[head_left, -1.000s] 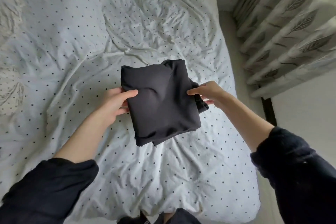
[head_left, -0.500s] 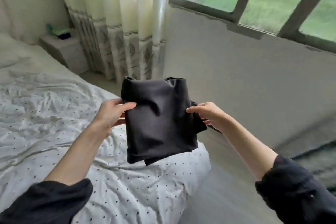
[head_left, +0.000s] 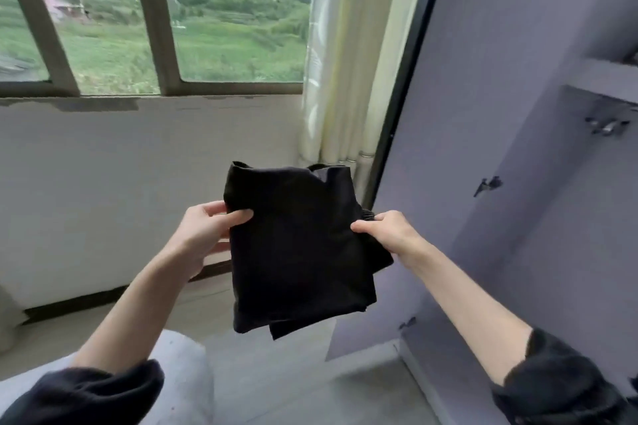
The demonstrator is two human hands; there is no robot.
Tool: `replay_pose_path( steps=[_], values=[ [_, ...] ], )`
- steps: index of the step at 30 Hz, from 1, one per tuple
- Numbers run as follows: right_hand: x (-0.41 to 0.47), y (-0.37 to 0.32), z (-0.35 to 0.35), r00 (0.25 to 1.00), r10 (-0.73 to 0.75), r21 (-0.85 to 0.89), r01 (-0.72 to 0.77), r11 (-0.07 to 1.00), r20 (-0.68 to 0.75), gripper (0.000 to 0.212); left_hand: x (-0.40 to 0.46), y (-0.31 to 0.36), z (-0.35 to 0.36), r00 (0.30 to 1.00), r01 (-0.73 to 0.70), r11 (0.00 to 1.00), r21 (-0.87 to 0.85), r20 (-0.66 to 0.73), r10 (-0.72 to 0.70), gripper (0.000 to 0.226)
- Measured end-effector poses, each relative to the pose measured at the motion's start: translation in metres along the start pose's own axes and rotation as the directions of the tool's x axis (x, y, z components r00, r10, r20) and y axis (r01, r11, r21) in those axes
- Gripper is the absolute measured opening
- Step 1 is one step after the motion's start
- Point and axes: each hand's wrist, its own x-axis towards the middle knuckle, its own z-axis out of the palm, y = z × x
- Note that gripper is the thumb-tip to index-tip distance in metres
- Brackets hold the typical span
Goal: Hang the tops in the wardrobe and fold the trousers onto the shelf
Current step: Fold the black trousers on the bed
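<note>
A folded pair of black trousers (head_left: 297, 252) hangs in the air at the middle of the head view, held from both sides. My left hand (head_left: 203, 235) pinches its left edge, thumb on top. My right hand (head_left: 390, 231) grips its right edge. The grey wardrobe (head_left: 552, 217) stands open on the right, its open door (head_left: 459, 97) just behind the trousers. A wardrobe shelf (head_left: 604, 76) shows at the upper right, its top mostly out of view.
A window (head_left: 155, 17) with a low white wall (head_left: 121, 183) below it fills the left. A pale curtain (head_left: 348, 62) hangs between the window and the wardrobe door. The corner of the bed (head_left: 179, 355) is at the lower left, bare floor (head_left: 303, 373) beside it.
My view has swung right, from the bed past the window wall to the open wardrobe. Both hands keep the same hold on the folded trousers.
</note>
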Motion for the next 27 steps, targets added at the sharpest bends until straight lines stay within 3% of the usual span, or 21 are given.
replay_pose_path(
  steps=[5, 11, 17, 20, 24, 27],
  values=[
    [-0.023, 0.031, -0.127, 0.969, 0.038, 0.017, -0.035, 0.999, -0.243, 0.033, 0.019, 0.034, 0.13, 0.966, -0.035, 0.999, 0.003, 0.258, 0.033, 0.01],
    [-0.059, 0.043, -0.254, 0.857, 0.074, 0.052, -0.055, 0.997, -0.511, 0.042, 0.039, 0.096, 0.273, 0.864, -0.151, 0.988, -0.032, 0.482, 0.148, 0.006],
    [-0.09, 0.023, -0.346, 0.695, 0.084, 0.085, -0.033, 0.996, -0.714, 0.033, 0.062, 0.172, 0.381, 0.702, -0.243, 0.963, -0.119, 0.663, 0.259, 0.01],
    [-0.102, 0.001, -0.388, 0.553, 0.079, 0.084, -0.015, 0.996, -0.829, 0.036, 0.075, 0.221, 0.43, 0.598, -0.295, 0.939, -0.177, 0.733, 0.326, 0.01],
    [-0.109, -0.039, -0.438, 0.433, 0.031, 0.044, 0.019, 0.999, -0.901, 0.034, 0.093, 0.287, 0.482, 0.487, -0.316, 0.916, -0.249, 0.785, 0.382, 0.009],
    [-0.11, -0.062, -0.469, 0.365, 0.014, 0.027, 0.029, 0.999, -0.931, 0.028, 0.106, 0.325, 0.515, 0.443, -0.313, 0.91, -0.272, 0.806, 0.393, 0.017]
  ],
)
